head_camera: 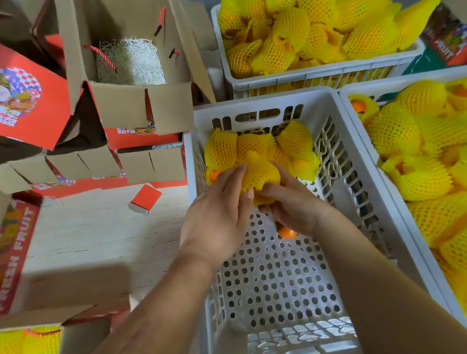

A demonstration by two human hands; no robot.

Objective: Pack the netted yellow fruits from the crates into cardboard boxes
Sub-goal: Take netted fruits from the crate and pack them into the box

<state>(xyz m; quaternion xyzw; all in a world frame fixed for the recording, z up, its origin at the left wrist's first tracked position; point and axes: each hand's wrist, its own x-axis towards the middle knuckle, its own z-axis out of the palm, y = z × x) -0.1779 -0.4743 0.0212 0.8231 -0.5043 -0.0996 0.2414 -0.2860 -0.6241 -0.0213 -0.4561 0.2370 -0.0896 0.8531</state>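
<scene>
Pale floor, centre crate (367, 165) nearly empty. Both my left hand (218, 214) and right hand (291, 205) grip one netted fruit (260, 174). Right-side crates (316, 73) full; box (72, 343) at lower left part-filled — much remains.

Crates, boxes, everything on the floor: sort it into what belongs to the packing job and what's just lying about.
Job:
netted fruit, held by left hand and right hand
middle crate
full crates
open box

Lying about:
small red box
bare orange

Foam-netted fruit (259, 174) (perforated plastic crate (278, 285))
</scene>
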